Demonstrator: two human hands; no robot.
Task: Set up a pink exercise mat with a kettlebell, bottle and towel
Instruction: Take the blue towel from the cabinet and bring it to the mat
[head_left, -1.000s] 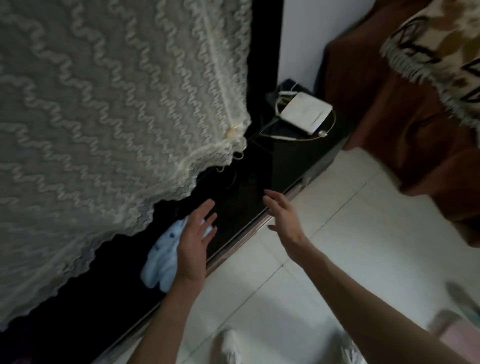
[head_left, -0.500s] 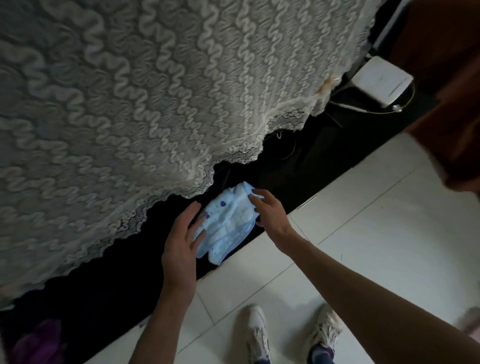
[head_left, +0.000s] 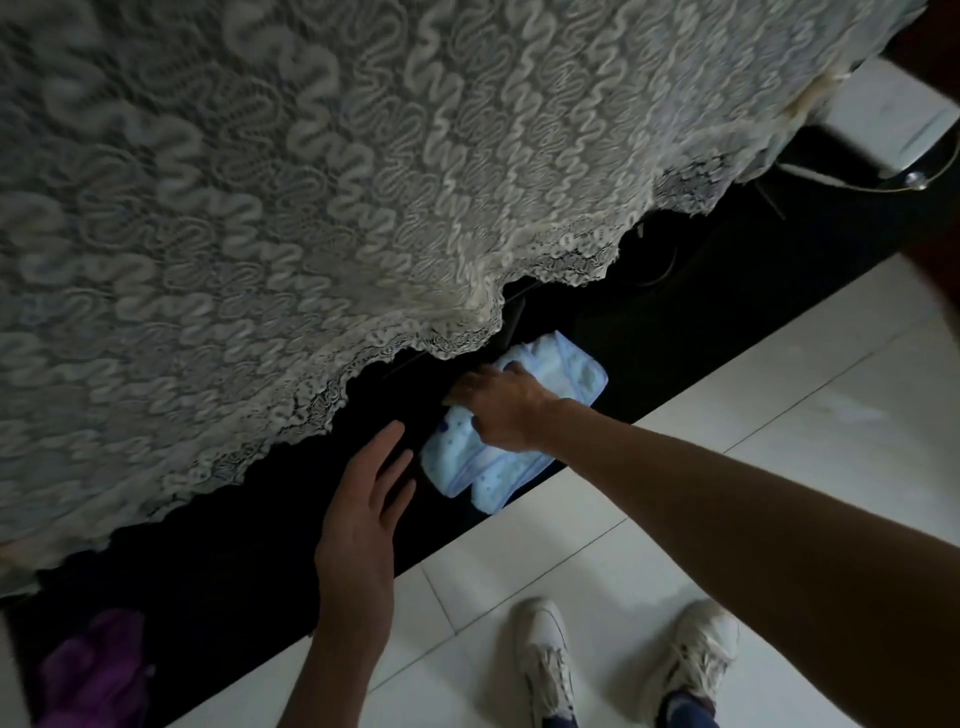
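A folded light-blue towel (head_left: 561, 371) with small dark dots lies on a low black shelf (head_left: 701, 332), just under the hem of a cream lace cloth (head_left: 311, 182). My right hand (head_left: 506, 413) lies across the middle of the towel with its fingers curled around it. My left hand (head_left: 363, 499) hovers open just left of the towel, fingers straight, touching nothing. No mat, kettlebell or bottle is in view.
A purple cloth (head_left: 98, 670) lies on the shelf at lower left. A white box (head_left: 888, 119) with a thin cable sits at the far right of the shelf. White floor tiles (head_left: 753, 431) run along the shelf's front; my white shoes (head_left: 543, 654) stand on them.
My right hand has moved from the towel's right edge onto its middle and closed on it. My left hand has let go and drawn back. The view has shifted closer.
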